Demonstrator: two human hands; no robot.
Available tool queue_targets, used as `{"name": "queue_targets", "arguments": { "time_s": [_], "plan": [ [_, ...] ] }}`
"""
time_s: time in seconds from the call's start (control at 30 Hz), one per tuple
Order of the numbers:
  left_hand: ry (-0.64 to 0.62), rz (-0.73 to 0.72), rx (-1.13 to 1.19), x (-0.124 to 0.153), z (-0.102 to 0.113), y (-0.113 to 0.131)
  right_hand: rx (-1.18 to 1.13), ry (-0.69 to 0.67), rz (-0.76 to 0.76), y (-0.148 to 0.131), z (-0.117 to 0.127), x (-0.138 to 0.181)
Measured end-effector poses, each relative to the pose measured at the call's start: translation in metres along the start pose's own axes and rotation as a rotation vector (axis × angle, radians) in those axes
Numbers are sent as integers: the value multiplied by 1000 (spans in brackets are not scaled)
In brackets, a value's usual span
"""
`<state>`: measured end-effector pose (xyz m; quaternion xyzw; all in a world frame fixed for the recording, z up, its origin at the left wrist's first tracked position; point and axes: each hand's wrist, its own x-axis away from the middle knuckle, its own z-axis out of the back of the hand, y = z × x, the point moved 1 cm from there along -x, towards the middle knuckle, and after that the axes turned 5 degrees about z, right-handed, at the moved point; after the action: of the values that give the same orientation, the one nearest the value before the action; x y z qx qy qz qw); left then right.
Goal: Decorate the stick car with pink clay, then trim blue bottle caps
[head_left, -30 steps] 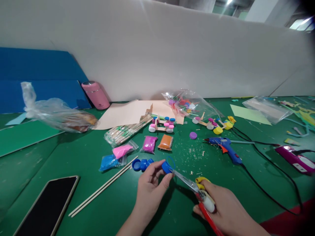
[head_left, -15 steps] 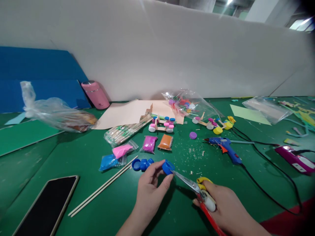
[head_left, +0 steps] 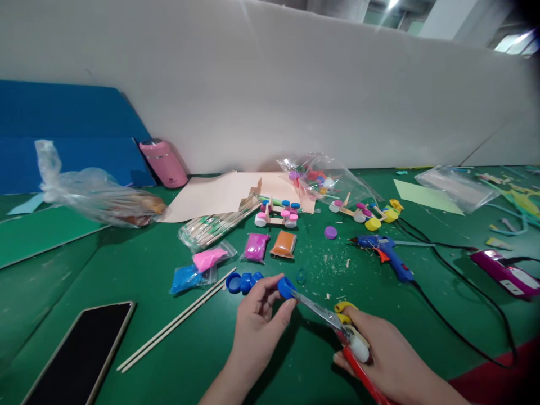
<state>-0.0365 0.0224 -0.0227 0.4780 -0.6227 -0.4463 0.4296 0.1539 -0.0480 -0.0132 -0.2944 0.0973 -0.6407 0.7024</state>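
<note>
My left hand (head_left: 257, 320) pinches a blue bottle cap (head_left: 286, 287) between thumb and fingers, low in the middle of the view. My right hand (head_left: 388, 360) grips scissors (head_left: 337, 326) with yellow and red handles; the blade tips touch the cap. A thin blue ring (head_left: 300, 275) lies on the green mat just beyond the cap. Several more blue caps (head_left: 243, 281) sit to the left of my left hand.
A phone (head_left: 80, 354) and two wooden sticks (head_left: 177, 320) lie at the left. Clay packets (head_left: 257, 247), small cap-wheeled stick cars (head_left: 276, 216), a blue glue gun (head_left: 386, 250) with a black cord, plastic bags, a pink bottle (head_left: 164, 163) and tan card fill the green table (head_left: 126, 264).
The thin blue ring that hung at the cap's rim has come off and now lies on the mat beyond it. Both hands stayed nearly in place.
</note>
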Motion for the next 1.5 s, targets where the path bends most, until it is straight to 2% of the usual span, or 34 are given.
{"name": "queue_targets", "arguments": {
  "time_s": [0.3,0.73,1.0,1.23,1.37,1.5],
  "plan": [
    [53,-117,-170,0,4,-8,20,-4,-48,-4,0,-1],
    [134,-212,-332,1,7,-13,220,20,-52,-4,1,-3],
    [121,-130,-177,1,4,-9,227,-2,-44,1,-6,-7],
    [-29,188,44,-2,1,6,234,10,-23,7,-9,-5],
    [-66,166,64,-1,0,7,204,29,-13,4,-6,-3],
    [-42,117,15,-1,0,4,151,49,-17,2,-4,-2]
  ]
}}
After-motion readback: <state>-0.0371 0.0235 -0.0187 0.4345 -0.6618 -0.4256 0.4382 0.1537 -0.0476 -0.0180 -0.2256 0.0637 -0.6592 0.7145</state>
